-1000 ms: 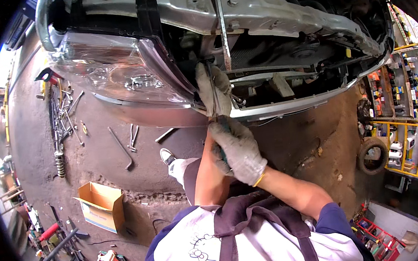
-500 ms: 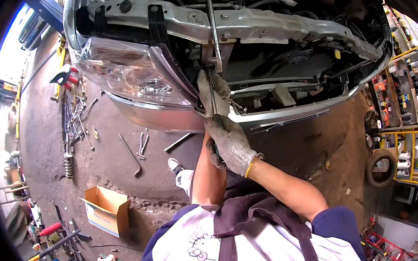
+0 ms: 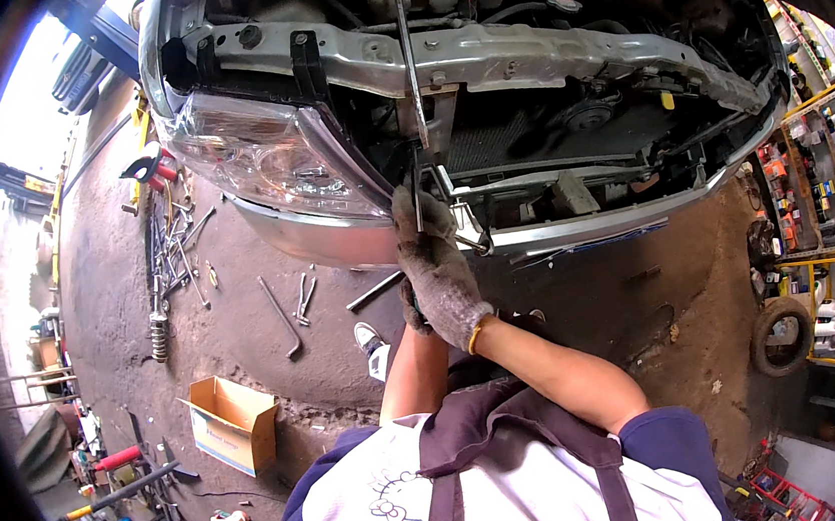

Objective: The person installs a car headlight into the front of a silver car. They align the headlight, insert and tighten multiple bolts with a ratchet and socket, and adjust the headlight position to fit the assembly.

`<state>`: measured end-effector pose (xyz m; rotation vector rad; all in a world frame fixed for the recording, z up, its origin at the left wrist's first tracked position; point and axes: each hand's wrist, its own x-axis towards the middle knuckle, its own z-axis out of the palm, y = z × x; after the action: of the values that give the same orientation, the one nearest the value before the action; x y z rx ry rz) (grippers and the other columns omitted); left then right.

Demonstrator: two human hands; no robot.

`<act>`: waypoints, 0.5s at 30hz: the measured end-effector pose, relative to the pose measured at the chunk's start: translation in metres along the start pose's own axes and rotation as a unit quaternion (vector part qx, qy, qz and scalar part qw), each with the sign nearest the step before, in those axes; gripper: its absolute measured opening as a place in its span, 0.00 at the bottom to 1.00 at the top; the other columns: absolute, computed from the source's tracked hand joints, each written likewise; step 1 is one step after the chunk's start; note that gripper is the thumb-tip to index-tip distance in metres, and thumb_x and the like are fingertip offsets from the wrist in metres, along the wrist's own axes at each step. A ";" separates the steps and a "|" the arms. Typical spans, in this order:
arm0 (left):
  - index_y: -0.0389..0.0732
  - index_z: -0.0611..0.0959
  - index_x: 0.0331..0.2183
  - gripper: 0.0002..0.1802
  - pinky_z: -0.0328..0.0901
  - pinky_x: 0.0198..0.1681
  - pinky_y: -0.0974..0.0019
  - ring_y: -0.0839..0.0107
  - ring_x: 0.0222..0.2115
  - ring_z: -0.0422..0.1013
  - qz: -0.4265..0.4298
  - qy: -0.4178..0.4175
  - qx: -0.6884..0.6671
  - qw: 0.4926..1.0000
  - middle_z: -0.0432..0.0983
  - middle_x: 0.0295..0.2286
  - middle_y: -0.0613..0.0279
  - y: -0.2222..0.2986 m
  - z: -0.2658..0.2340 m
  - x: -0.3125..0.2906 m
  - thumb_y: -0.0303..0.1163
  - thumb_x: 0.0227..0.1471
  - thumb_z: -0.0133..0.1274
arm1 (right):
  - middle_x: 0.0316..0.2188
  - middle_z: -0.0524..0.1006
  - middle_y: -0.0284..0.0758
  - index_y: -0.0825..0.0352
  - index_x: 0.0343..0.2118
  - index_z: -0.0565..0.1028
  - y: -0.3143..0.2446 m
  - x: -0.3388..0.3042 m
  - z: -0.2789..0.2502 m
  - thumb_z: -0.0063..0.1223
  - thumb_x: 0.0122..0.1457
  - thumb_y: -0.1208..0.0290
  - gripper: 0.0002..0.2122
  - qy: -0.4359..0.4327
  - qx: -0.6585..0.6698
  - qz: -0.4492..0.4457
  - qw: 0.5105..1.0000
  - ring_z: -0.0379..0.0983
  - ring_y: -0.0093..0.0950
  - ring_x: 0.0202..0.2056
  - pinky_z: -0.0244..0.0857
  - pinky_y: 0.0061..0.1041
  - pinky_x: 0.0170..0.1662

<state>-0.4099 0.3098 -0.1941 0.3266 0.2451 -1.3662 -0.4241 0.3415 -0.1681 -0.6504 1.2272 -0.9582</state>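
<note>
At the front of the car, my gloved right hand [image 3: 444, 278] reaches into the gap beside the headlight [image 3: 278, 163]. Its fingers are closed round a thin dark metal shaft [image 3: 418, 200]; the lower end of the shaft vanishes in the glove. Underneath it lies my left hand [image 3: 412, 306], gloved too, mostly hidden, so its fingers cannot be made out. A long steel bar [image 3: 409, 60] runs down across the silver crossmember [image 3: 509, 63] and ends just above the shaft. The silver bumper edge [image 3: 575, 227] lies right of my hands.
Loose hand tools [image 3: 181, 253], an L-shaped wrench [image 3: 280, 314] and pliers [image 3: 305, 296] lie on the floor to the left. An opened cardboard box [image 3: 264, 438] stands nearer. Rightward are a tyre [image 3: 759, 340] and parts shelves [image 3: 817, 182].
Both hands have drawn closer together, and the left has slid back beneath the right. The steel bar has shifted slightly left in view. The whole view has tilted a little.
</note>
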 end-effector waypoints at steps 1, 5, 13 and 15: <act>0.33 0.76 0.51 0.20 0.66 0.49 0.72 0.73 0.44 0.68 -0.004 -0.003 -0.023 1.000 0.71 0.40 0.64 0.002 0.000 0.001 0.34 0.62 0.55 | 0.14 0.67 0.29 0.63 0.37 0.71 0.003 0.000 -0.001 0.51 0.65 0.61 0.10 -0.001 -0.013 -0.007 1.000 0.63 0.22 0.11 0.56 0.25 0.13; 0.33 0.75 0.52 0.18 0.66 0.45 0.73 0.78 0.39 0.67 0.015 -0.084 0.045 0.995 0.70 0.38 0.67 0.009 -0.037 0.019 0.33 0.65 0.50 | 0.19 0.70 0.30 0.65 0.47 0.71 0.012 0.003 -0.001 0.51 0.66 0.63 0.12 -0.005 -0.084 -0.056 0.995 0.66 0.22 0.14 0.61 0.25 0.15; 0.43 0.78 0.31 0.16 0.54 0.29 0.74 0.81 0.25 0.58 0.091 -0.039 0.338 0.936 0.65 0.23 0.73 0.008 -0.025 0.020 0.45 0.63 0.50 | 0.20 0.71 0.32 0.68 0.42 0.73 0.012 0.007 -0.001 0.53 0.65 0.56 0.17 -0.001 -0.101 -0.001 0.995 0.69 0.23 0.20 0.63 0.27 0.22; 0.48 0.74 0.24 0.20 0.49 0.25 0.73 0.81 0.21 0.54 0.107 -0.023 0.387 0.916 0.61 0.19 0.74 0.007 -0.026 0.030 0.50 0.61 0.51 | 0.26 0.73 0.37 0.69 0.42 0.72 0.015 0.008 -0.004 0.52 0.64 0.57 0.17 -0.009 -0.097 -0.035 0.995 0.70 0.30 0.24 0.65 0.32 0.28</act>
<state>-0.3970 0.2928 -0.2290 0.9502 -0.3850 -1.1999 -0.4236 0.3421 -0.1851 -0.8575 1.2990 -0.8948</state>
